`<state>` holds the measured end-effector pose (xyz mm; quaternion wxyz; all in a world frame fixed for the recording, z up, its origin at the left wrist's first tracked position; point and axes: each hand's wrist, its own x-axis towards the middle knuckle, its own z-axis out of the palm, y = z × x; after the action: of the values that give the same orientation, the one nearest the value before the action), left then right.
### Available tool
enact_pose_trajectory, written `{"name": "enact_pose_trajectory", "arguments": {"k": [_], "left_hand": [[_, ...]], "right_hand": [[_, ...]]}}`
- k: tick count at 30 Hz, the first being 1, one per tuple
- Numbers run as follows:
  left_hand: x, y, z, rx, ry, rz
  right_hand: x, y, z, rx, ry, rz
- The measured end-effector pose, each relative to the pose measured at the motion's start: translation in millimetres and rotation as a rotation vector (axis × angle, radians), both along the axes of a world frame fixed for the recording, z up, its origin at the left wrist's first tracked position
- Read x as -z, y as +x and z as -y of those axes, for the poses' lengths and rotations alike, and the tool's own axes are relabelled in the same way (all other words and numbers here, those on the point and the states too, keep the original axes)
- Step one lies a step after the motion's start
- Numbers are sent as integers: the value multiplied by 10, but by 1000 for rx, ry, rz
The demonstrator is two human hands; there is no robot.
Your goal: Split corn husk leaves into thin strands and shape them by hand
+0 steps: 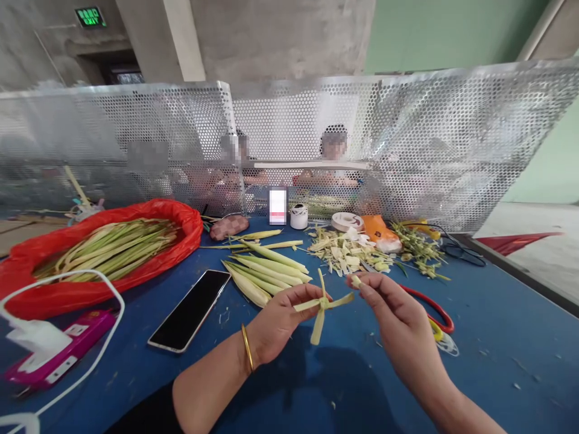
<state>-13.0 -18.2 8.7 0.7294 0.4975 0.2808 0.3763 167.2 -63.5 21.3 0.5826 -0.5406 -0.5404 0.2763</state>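
Observation:
My left hand (280, 319), with a gold bangle on the wrist, pinches a small woven cross of pale green leaf strips (322, 306) at its middle. One strip sticks out to the right, and my right hand (393, 313) pinches the tip of that strip between thumb and forefinger. Both hands hover above the blue table (497, 337). Just beyond my left hand lies a bundle of folded leaf strips (266, 271).
A red plastic bag of long green leaves (108, 250) sits at the left. A black phone (190, 310) lies face up. A pink power bank with white cable (58, 349), leaf scraps (348, 250) and red-handled scissors (434, 313) lie around. A perforated metal screen (407, 138) stands behind, with people beyond it.

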Motion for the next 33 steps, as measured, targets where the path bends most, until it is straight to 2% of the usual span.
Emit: {"name": "enact_pose_trajectory", "arguments": {"k": [4,6,13,19,23,25,30,33], "left_hand": [[26,6,-21,-7,106,-52],[35,9,-24,-12,122,-73],[52,30,-8,-45,151,-84],[70,64,-3,-136,85,-103],[15,65,6,-273,163,-247],[1,50,4,-283,148,-277],[24,3,8,-142,-113,-11],[10,8,42,-67,-160,34]], "right_hand": [[-68,-14,5,-223,-130,-42],[-72,-20,-4,-284,-193,-64],[-60,-25,-7,-271,-227,-116],[-2,-45,-4,-299,-334,-179],[11,-46,-16,-261,-292,-139],[-7,-43,-20,-246,-232,-89],[-47,-43,-13,-210,-86,76],[-33,-54,-4,-216,-53,133]]}}
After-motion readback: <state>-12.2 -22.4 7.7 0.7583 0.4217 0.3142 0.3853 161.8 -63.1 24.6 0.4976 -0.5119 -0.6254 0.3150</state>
